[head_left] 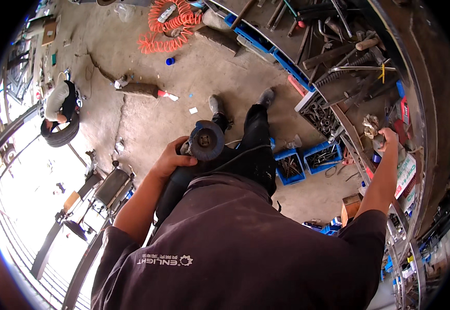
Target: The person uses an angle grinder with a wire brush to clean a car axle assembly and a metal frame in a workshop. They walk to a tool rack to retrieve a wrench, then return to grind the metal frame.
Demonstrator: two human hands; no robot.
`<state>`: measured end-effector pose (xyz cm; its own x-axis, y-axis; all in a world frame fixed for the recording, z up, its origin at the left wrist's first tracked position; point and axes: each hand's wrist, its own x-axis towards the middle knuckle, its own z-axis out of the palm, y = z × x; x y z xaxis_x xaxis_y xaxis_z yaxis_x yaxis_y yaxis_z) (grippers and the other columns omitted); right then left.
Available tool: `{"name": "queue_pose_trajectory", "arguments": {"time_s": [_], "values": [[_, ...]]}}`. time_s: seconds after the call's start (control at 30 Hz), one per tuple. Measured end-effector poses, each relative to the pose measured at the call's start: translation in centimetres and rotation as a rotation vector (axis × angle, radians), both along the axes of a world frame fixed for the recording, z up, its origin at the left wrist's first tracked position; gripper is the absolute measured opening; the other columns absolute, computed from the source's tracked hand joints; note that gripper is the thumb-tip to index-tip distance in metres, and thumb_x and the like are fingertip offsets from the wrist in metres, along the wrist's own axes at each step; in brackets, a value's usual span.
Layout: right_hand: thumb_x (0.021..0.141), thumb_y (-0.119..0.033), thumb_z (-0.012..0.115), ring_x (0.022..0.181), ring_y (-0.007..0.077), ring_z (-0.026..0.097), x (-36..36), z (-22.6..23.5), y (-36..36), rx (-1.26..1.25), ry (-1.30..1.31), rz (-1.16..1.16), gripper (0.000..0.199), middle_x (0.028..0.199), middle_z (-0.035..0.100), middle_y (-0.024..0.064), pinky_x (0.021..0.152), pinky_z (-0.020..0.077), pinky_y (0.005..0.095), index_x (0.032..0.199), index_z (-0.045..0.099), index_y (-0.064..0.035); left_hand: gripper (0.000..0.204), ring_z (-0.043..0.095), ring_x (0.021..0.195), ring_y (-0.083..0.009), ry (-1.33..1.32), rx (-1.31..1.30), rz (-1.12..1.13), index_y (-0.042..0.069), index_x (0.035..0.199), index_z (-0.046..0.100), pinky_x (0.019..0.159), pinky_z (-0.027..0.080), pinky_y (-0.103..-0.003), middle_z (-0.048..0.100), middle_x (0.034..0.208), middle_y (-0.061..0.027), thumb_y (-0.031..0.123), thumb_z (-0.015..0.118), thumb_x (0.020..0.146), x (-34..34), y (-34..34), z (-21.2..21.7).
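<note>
My left hand (pixel 175 159) is closed around the body of an angle grinder in front of my waist. The grinder's round, dark flap disc (pixel 206 140) faces up toward me, and most of the body is hidden behind the disc and my fingers. Far to the right, my right hand (pixel 389 137) reaches over a cluttered workbench. Its fingers are curled together beside a crumpled tan rag (pixel 371 125); whatever lies between them is too small to make out. A dark cord (pixel 245 151) runs across my thigh.
Blue bins (pixel 290 166) of metal parts stand on the floor beside the bench. Hammers and bars (pixel 339 62) crowd the bench top. An orange coiled air hose (pixel 165 31) lies ahead. At left, another person (pixel 59 101) bends over a tire (pixel 62 132).
</note>
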<state>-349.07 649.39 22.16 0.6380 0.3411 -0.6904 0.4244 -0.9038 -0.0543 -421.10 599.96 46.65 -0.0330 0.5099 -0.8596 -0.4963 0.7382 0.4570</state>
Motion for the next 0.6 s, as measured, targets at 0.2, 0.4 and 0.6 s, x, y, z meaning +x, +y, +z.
{"name": "queue_pose_trajectory", "arguments": {"time_s": [0.2,0.4,0.6], "values": [[0.082,-0.012,0.062,0.053,0.0185,0.046,-9.7,8.3,-11.4,0.331,0.765,-0.116,0.021,0.061,0.043,0.0027,0.049,0.0415,0.0319,0.067,0.047,-0.0131,0.081,0.069,0.109,-0.0236,-0.019,0.042,0.013,-0.008,0.141,0.057,0.102,0.053,-0.036,0.071,0.121,-0.0130,0.012,0.087,0.069,-1.1,1.4,0.5],[0.076,-0.001,0.066,0.048,0.0179,0.057,-26.4,21.7,-27.0,0.291,0.966,-0.141,0.011,0.066,0.056,0.0059,0.047,0.0477,0.0300,0.082,0.057,-0.0028,0.076,0.071,0.106,-0.0231,-0.064,0.139,0.009,-0.008,0.138,0.058,0.097,0.056,-0.037,0.072,0.118,-0.0131,0.014,0.087,0.070,-2.5,2.4,1.1],[0.074,-0.004,0.069,0.057,0.0148,0.059,-36.8,32.0,-33.4,-0.158,1.131,0.188,0.026,0.073,0.060,0.0046,0.051,0.0460,0.0309,0.100,0.065,0.0010,0.076,0.074,0.098,-0.0254,-0.076,0.266,0.038,-0.007,0.134,0.058,0.091,0.060,-0.038,0.073,0.113,-0.0160,0.023,0.089,0.072,-4.3,3.5,1.2]]}}
